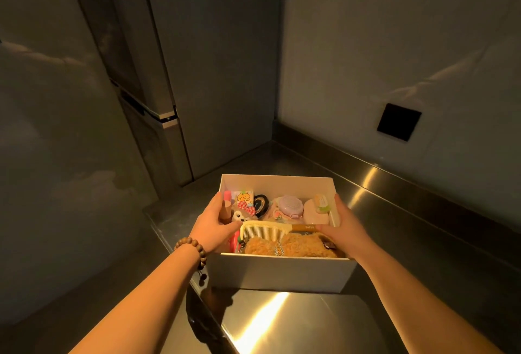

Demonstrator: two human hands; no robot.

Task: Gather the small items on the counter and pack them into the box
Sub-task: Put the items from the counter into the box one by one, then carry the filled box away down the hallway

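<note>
Steel counter (282, 322) gleams nearest, and a white box (279, 272) stands on it close to its left edge. The left hand (215, 229), beads (190, 246) on its wrist, clasps the box's left wall, thumb inside. The right hand (348, 226) clasps the right wall likewise. Inside, a furry brown toy (293, 246) lies along the near wall, a cream comb (270, 230) just behind it. Farther back sit a black round case (260, 204), a lilac compact (287, 205) and what may be a pink soap case (315, 212).
</note>
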